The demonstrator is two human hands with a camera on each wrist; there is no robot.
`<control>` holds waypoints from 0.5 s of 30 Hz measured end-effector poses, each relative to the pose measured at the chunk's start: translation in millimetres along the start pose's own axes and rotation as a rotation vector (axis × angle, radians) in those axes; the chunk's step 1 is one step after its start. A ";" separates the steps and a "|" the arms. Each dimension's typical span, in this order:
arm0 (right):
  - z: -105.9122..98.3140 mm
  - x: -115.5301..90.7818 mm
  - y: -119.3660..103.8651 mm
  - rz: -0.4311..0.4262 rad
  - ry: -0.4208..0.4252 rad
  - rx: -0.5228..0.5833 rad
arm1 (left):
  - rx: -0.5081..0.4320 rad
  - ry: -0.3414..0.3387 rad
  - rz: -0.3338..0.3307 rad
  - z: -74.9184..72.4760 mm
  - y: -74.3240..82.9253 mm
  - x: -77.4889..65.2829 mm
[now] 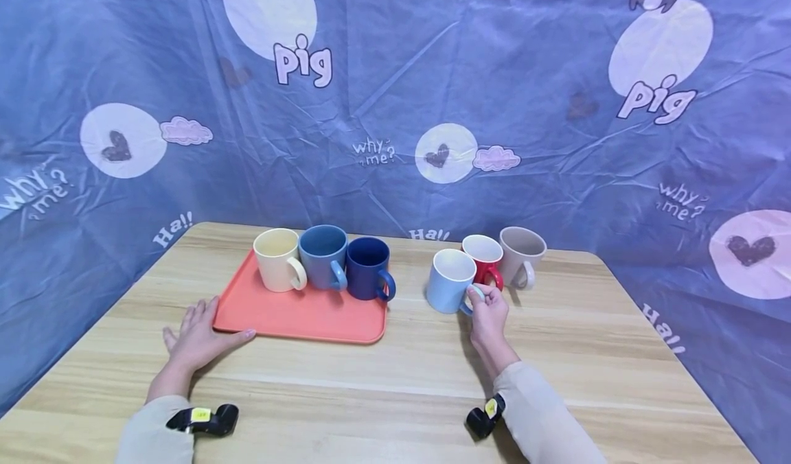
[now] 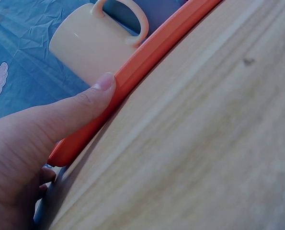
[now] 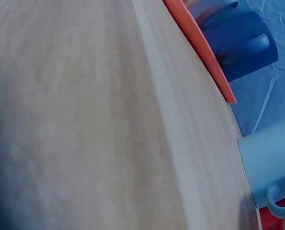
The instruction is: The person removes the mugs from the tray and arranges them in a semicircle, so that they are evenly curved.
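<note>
My right hand [image 1: 489,317] pinches the handle of a light blue mug [image 1: 448,287], which stands upright right of the tray. In the right wrist view the light blue mug [image 3: 269,160] shows at the right edge, fingers at its handle. My left hand [image 1: 200,338] rests at the near left corner of a coral-red tray [image 1: 309,318], fingers spread. Its thumb lies against the tray's front rim [image 2: 147,58] in the left wrist view. On the tray, side by side, stand a cream mug [image 1: 275,261], a medium blue mug [image 1: 322,258] and a dark blue mug [image 1: 366,270], handles toward the right front.
Behind the light blue mug, a red mug [image 1: 484,252] with a white inside is partly hidden. A grey mug [image 1: 522,252] stands beside it on the right. The wooden table [image 1: 346,402] ends at a blue printed cloth [image 1: 383,93] at the back.
</note>
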State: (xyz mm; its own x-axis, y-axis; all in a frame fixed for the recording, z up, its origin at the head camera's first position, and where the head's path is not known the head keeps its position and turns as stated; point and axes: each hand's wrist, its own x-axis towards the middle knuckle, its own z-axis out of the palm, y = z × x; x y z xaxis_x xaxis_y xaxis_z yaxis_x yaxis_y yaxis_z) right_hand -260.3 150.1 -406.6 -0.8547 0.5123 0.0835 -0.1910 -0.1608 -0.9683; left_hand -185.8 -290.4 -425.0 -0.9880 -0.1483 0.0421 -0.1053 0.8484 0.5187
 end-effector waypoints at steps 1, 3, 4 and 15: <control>0.3 -0.2 -0.4 -0.003 0.000 -0.002 | 0.000 0.000 -0.001 0.1 -0.2 0.0; 0.8 -0.3 -1.1 -0.007 0.002 -0.006 | 0.000 0.001 -0.001 0.1 -0.6 -0.1; 0.9 -0.6 -1.4 -0.010 0.003 -0.008 | -0.001 0.001 0.000 0.1 -0.7 -0.2; 2.1 -2.2 -1.4 -0.018 0.026 -0.010 | -0.009 -0.010 -0.005 -0.3 0.1 -0.5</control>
State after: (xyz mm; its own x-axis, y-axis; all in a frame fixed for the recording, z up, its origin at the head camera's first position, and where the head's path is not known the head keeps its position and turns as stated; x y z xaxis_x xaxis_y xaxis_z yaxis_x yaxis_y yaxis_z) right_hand -259.2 147.5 -404.9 -0.8382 0.5370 0.0949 -0.2013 -0.1428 -0.9691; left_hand -185.3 -290.4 -424.7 -0.9886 -0.1475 0.0311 -0.1092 0.8431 0.5266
